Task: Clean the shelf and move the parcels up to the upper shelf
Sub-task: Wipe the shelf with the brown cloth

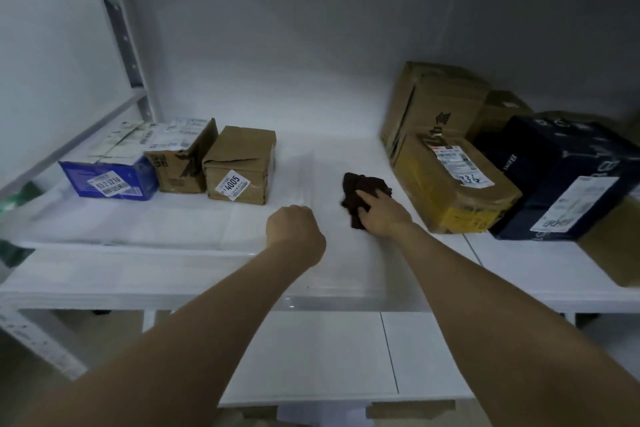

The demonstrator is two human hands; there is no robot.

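Nearest, a lower shelf [311, 357] runs under both bare forearms, which reach forward over the white shelf [173, 225] above it. The left hand [294, 229] hovers at the middle of that shelf, its fingers curled into a fist with nothing in it. Just right of it, the right hand [381, 215] presses a dark cloth [363, 189] onto the shelf, forefinger laid straight across it; the other fingers are hidden by the back of the hand.

Left of the hands three parcels stand side by side, touching: a blue box [110, 180] at the outer end, a crumpled brown box [180, 163] and a brown box labelled 4005 [239, 166]. To the right of the cloth lies a yellow-brown box [450, 184], with a navy box [561, 177] against its right side. Behind these a tall brown box [433, 97] leans, and a small brown box [502, 111] sits beyond it. A metal post [121, 28] rises at far left against the white wall [311, 28]
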